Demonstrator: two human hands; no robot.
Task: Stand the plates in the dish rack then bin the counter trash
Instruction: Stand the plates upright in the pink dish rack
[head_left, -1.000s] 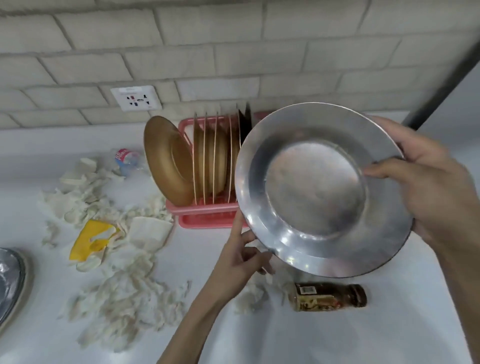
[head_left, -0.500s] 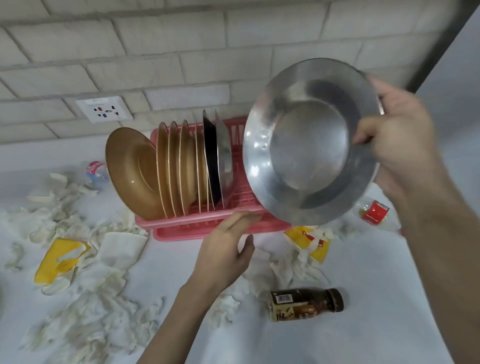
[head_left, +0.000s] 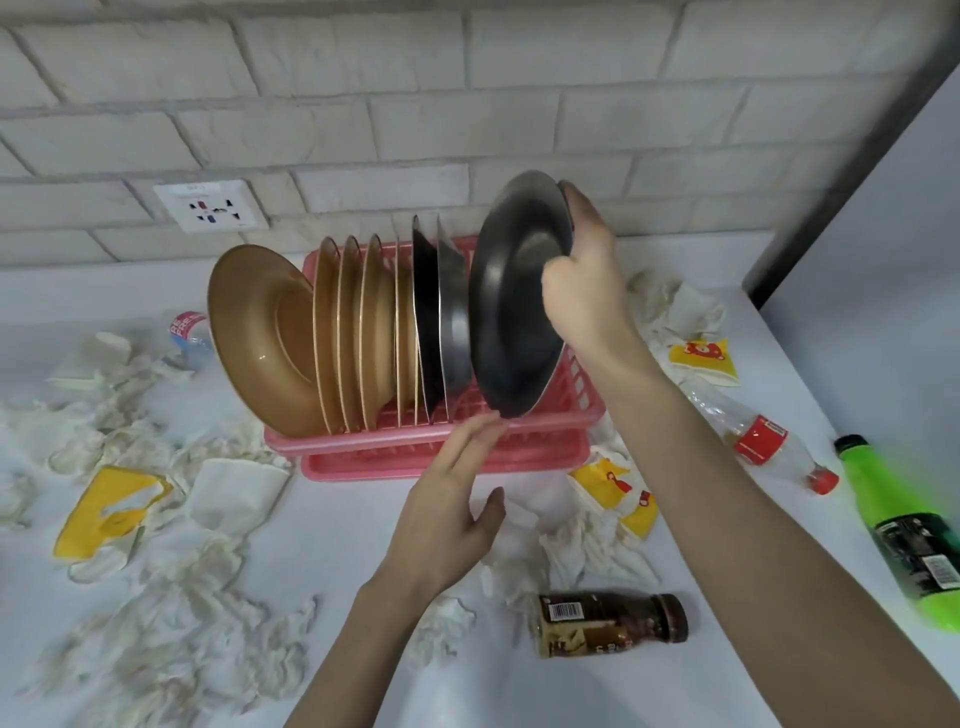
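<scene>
A white table (head_left: 337, 545) is bounded at the back by a pale brick wall (head_left: 363, 104). At nine o'clock from the pink dish rack (head_left: 441, 460), crumpled tissues (head_left: 156, 649) are strewn across the table, and a torn yellow wrapper (head_left: 109, 512) lies among them. A small clear bottle (head_left: 189, 332) lies near the wall, at ten o'clock from the rack. A socket (head_left: 210, 206) is set into the bricks above it.

Tan plates (head_left: 260, 332) are stood on edge in the rack's left half, the leftmost one leaning outward. Two dark metal plates (head_left: 428, 312) are stood just beside them.

The left hand (head_left: 447, 519) is held at six o'clock from the rack, its fingers straight and loosely spread with nothing in them. The fingertips are at the rack's front rim; contact cannot be judged.

A steel plate (head_left: 514, 312) is held tilted over the rack's right end with its lower edge down at the front rim. Its right rim is gripped by the right hand (head_left: 587, 280), fingers curled round the edge.

A brown bottle (head_left: 608, 623) lies on its side at five o'clock. More yellow wrappers (head_left: 613, 488) and tissues are scattered at four o'clock. A clear bottle with a red label (head_left: 758, 436) and a green bottle (head_left: 898, 525) lie at three to four o'clock. The table is closed off on the right by a grey panel (head_left: 883, 260).
</scene>
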